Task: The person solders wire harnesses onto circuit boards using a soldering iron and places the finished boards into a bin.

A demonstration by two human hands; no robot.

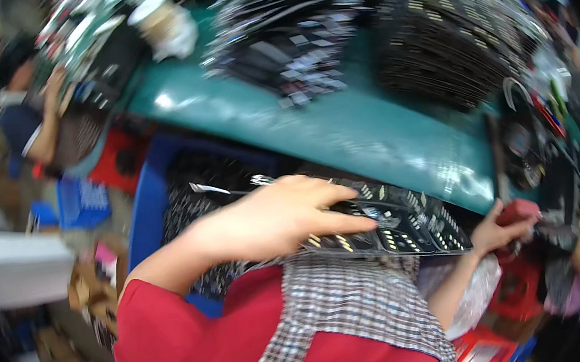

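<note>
Left hand: the left hand [287,216] lies mid-frame, thumb and fingers spread over the black sheet.
Black sheet: the black sheet [416,224], dotted with pale rectangles, sits right of centre, against the checked apron [349,296].
Right hand: at lower right, the right hand [493,233] pinches what looks, through the blur, like a red block [520,210].
Blue bin: the blue bin [145,219] stands left of centre, holding dark pieces.
Teal tabletop: the teal tabletop [364,144] bears dark stacks [442,38] along the top.
</note>
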